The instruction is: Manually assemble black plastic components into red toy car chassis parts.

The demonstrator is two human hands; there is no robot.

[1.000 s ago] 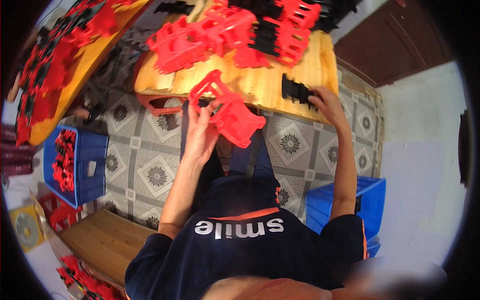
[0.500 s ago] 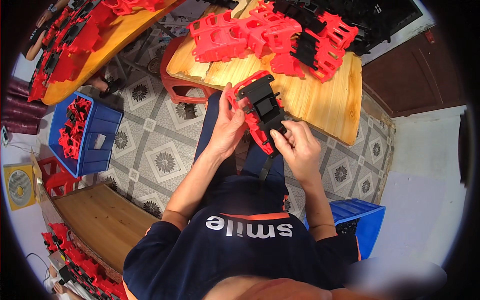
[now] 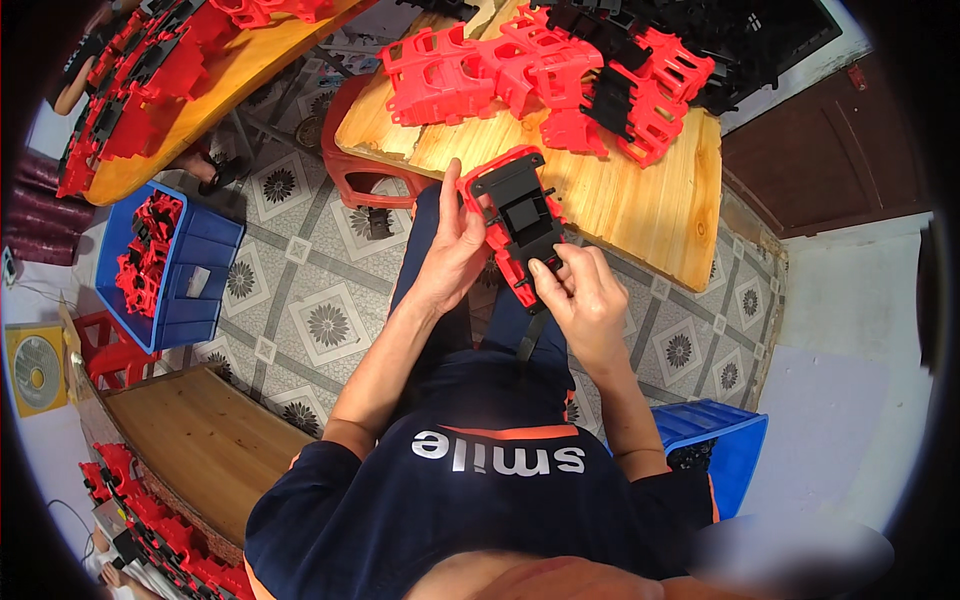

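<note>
My left hand (image 3: 455, 250) grips the left side of a red plastic frame (image 3: 500, 255) held over my lap, just below the wooden table's edge (image 3: 620, 215). A black plastic insert (image 3: 520, 205) lies seated in the frame. My right hand (image 3: 580, 290) pinches the frame's lower end, fingertips on the black insert's bottom edge. A pile of red frames (image 3: 470, 70) and black inserts (image 3: 610, 95) covers the far part of the table.
A blue crate (image 3: 165, 265) with red parts stands on the tiled floor at left, another blue crate (image 3: 715, 450) at my right. A second wooden table (image 3: 200, 90) with assembled parts is upper left. A red stool (image 3: 365, 180) sits under the table. A wooden bench (image 3: 190, 440) lies lower left.
My right hand came back from the table with a black insert and set it into the red frame. Both hands have drawn the frame closer to my lap.
</note>
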